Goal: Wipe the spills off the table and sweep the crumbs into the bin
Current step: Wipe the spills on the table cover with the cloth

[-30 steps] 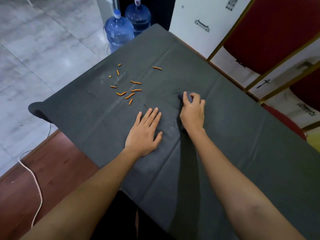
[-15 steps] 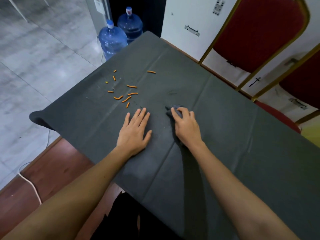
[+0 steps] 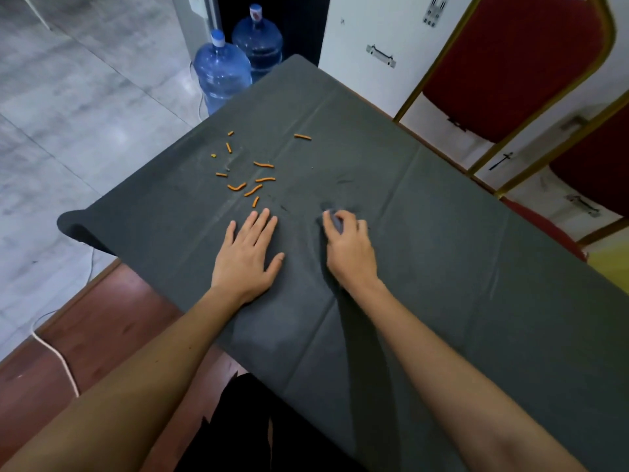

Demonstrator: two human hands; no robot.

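A dark grey cloth covers the table (image 3: pixel 442 267). Several orange crumb sticks (image 3: pixel 253 180) lie scattered on it toward the far left, one lone stick (image 3: pixel 302 136) farther back. My left hand (image 3: pixel 250 257) rests flat on the cloth with straight, spread fingers, its fingertips just short of the nearest crumb. To its right, my right hand (image 3: pixel 347 248) curls its fingers around a small dark grey rag (image 3: pixel 335 219) and presses it on the table; most of the rag is hidden under the hand. Faint smears (image 3: pixel 343 181) show on the cloth beyond the rag.
Two blue water jugs (image 3: pixel 221 71) stand on the floor past the table's far left corner. Red chairs with gold frames (image 3: pixel 517 63) line the right side. A white cable (image 3: pixel 58 359) runs over the reddish floor at the left. No bin is in view.
My right hand with the rag has slid back toward me and to the left. The left hand has stayed flat in place. The camera has shifted slightly.
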